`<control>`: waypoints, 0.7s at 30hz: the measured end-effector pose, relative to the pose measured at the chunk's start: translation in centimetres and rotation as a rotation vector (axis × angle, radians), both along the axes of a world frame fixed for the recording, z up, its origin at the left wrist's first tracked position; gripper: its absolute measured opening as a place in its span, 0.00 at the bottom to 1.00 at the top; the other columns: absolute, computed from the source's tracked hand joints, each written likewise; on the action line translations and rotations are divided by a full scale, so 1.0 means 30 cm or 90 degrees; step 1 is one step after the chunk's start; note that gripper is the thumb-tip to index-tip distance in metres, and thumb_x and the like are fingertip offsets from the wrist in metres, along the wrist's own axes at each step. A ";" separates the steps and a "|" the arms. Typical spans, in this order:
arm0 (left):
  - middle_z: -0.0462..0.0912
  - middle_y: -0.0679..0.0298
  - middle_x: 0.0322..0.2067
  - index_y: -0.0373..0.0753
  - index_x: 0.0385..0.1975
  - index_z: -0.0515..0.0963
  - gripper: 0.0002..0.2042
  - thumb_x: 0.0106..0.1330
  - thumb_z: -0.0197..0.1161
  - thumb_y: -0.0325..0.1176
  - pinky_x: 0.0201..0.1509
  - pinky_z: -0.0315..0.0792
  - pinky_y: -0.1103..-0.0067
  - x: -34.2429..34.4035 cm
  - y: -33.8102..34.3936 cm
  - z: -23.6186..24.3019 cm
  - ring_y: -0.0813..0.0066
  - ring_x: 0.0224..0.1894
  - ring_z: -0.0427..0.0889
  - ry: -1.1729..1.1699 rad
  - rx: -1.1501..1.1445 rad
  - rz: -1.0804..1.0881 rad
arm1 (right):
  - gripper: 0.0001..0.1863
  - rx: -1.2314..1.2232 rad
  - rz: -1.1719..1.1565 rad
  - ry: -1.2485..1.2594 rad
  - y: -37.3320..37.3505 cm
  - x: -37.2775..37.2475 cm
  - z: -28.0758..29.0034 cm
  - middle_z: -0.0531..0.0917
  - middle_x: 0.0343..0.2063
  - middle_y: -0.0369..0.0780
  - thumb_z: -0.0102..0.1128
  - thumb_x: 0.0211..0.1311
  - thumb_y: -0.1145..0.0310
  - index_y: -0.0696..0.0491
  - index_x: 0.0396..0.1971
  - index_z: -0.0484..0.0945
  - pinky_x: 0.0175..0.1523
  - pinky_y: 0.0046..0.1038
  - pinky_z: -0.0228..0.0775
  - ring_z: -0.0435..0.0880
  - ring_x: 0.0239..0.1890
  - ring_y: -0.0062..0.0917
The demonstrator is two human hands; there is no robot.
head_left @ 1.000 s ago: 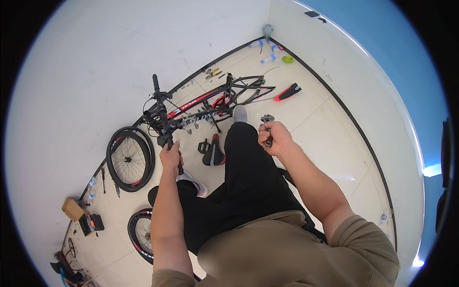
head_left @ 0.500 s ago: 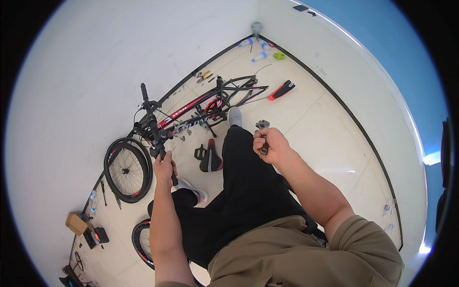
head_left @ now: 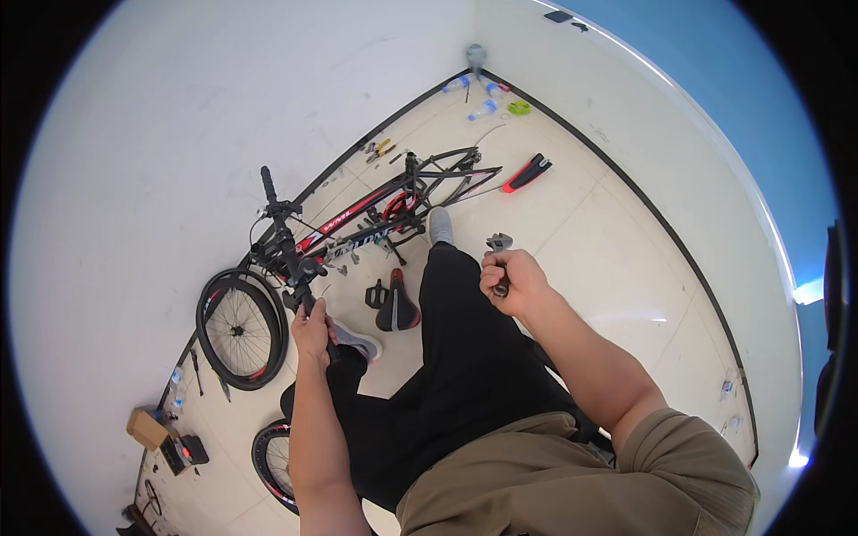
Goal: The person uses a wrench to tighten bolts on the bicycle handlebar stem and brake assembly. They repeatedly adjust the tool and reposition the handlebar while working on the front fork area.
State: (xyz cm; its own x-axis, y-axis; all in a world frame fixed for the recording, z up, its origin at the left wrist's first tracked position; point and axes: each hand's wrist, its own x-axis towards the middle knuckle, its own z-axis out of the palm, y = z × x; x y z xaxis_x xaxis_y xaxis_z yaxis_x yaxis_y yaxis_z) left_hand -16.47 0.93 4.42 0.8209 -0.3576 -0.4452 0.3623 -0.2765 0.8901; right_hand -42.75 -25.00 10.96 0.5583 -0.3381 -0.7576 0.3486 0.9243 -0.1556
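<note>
My left hand (head_left: 312, 330) is closed around the near grip of a black bicycle handlebar (head_left: 284, 234). That bar belongs to a black and red bicycle frame (head_left: 362, 208) lying along the wall, without its rear wheel. In my right hand (head_left: 518, 282) I hold an adjustable wrench (head_left: 500, 242), its metal jaw sticking up past my fingers and the handle end showing below. The wrench touches nothing else. Between the bicycle and my legs lie a black and red saddle (head_left: 399, 302) and a black pedal (head_left: 376, 293).
A spoked wheel (head_left: 238, 330) leans at the left, and another wheel (head_left: 273, 457) lies beside my leg. Beyond my foot rests a red and black mudguard (head_left: 527, 173). Yellow-handled pliers (head_left: 382, 150), plastic bottles (head_left: 483, 109) and an opened cardboard box (head_left: 147, 428) sit near the walls.
My right hand has shifted slightly right and down with the wrench, which is turned a little. My left hand stays on the handlebar grip, and the view has tilted slightly.
</note>
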 end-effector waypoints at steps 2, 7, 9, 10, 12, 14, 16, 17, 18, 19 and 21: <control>0.71 0.67 0.15 0.39 0.36 0.72 0.09 0.71 0.61 0.36 0.11 0.62 0.80 0.000 0.004 -0.008 0.79 0.10 0.67 -0.009 0.002 -0.004 | 0.06 0.003 0.011 -0.002 -0.001 0.001 -0.001 0.67 0.20 0.34 0.43 0.61 0.82 0.58 0.25 0.67 0.22 0.19 0.57 0.63 0.16 0.16; 0.69 0.68 0.14 0.40 0.38 0.70 0.08 0.72 0.60 0.37 0.11 0.62 0.80 -0.007 0.013 -0.017 0.79 0.10 0.66 0.010 0.011 -0.020 | 0.06 0.009 0.008 -0.003 -0.002 0.004 -0.002 0.67 0.20 0.34 0.44 0.61 0.81 0.58 0.25 0.67 0.22 0.19 0.58 0.64 0.16 0.16; 0.69 0.68 0.14 0.41 0.38 0.70 0.08 0.72 0.60 0.37 0.11 0.61 0.80 -0.009 0.016 -0.019 0.79 0.10 0.66 0.019 0.011 -0.019 | 0.05 0.008 0.000 0.005 0.000 0.007 0.007 0.66 0.20 0.33 0.45 0.61 0.81 0.58 0.25 0.67 0.22 0.19 0.58 0.64 0.16 0.16; 0.69 0.68 0.14 0.41 0.38 0.71 0.08 0.72 0.60 0.37 0.11 0.61 0.80 -0.007 0.016 -0.021 0.79 0.10 0.66 0.018 0.007 -0.022 | 0.05 0.006 0.001 0.006 -0.002 0.006 0.006 0.66 0.20 0.33 0.45 0.61 0.80 0.57 0.25 0.67 0.22 0.19 0.58 0.64 0.16 0.16; 0.69 0.67 0.14 0.42 0.38 0.71 0.08 0.72 0.60 0.38 0.11 0.61 0.80 0.001 0.019 -0.031 0.79 0.10 0.66 0.016 -0.003 -0.026 | 0.05 0.000 0.004 0.007 -0.005 0.006 0.009 0.67 0.20 0.33 0.45 0.61 0.80 0.57 0.25 0.67 0.22 0.19 0.58 0.64 0.16 0.15; 0.70 0.68 0.15 0.43 0.37 0.72 0.09 0.72 0.62 0.39 0.12 0.63 0.79 0.014 0.028 -0.037 0.79 0.11 0.67 0.023 -0.002 -0.026 | 0.06 -0.007 0.007 -0.002 -0.004 0.010 0.007 0.67 0.20 0.33 0.45 0.61 0.80 0.57 0.25 0.67 0.21 0.19 0.58 0.64 0.16 0.15; 0.70 0.68 0.16 0.44 0.37 0.73 0.09 0.71 0.63 0.40 0.12 0.63 0.79 0.017 0.027 -0.041 0.79 0.12 0.67 0.029 0.004 -0.026 | 0.06 -0.008 0.008 -0.003 -0.002 0.008 0.002 0.67 0.20 0.33 0.44 0.61 0.80 0.57 0.25 0.67 0.21 0.19 0.58 0.64 0.16 0.15; 0.70 0.68 0.16 0.44 0.37 0.73 0.09 0.71 0.63 0.41 0.12 0.63 0.79 0.018 0.029 -0.044 0.79 0.12 0.67 0.031 0.006 -0.024 | 0.06 -0.008 0.009 0.000 0.000 0.010 0.004 0.67 0.20 0.33 0.44 0.61 0.80 0.57 0.25 0.67 0.21 0.19 0.59 0.64 0.16 0.15; 0.71 0.68 0.16 0.44 0.37 0.73 0.09 0.71 0.63 0.41 0.12 0.63 0.79 0.019 0.027 -0.040 0.79 0.12 0.67 0.034 0.008 -0.023 | 0.06 -0.008 0.010 0.004 -0.001 0.013 0.007 0.67 0.20 0.33 0.44 0.61 0.80 0.57 0.25 0.67 0.21 0.19 0.59 0.64 0.16 0.15; 0.71 0.68 0.16 0.44 0.38 0.73 0.09 0.71 0.63 0.41 0.12 0.63 0.79 0.018 0.027 -0.036 0.79 0.12 0.67 0.040 0.007 -0.023 | 0.06 -0.006 0.011 0.006 -0.002 0.013 0.006 0.67 0.20 0.33 0.44 0.61 0.80 0.57 0.25 0.67 0.21 0.19 0.59 0.64 0.16 0.15; 0.71 0.68 0.17 0.45 0.39 0.73 0.09 0.71 0.63 0.41 0.12 0.63 0.79 0.006 0.019 -0.025 0.79 0.12 0.67 0.053 0.006 -0.022 | 0.06 -0.002 0.015 0.009 -0.003 0.011 0.000 0.67 0.20 0.33 0.44 0.61 0.80 0.57 0.25 0.67 0.21 0.18 0.59 0.64 0.16 0.15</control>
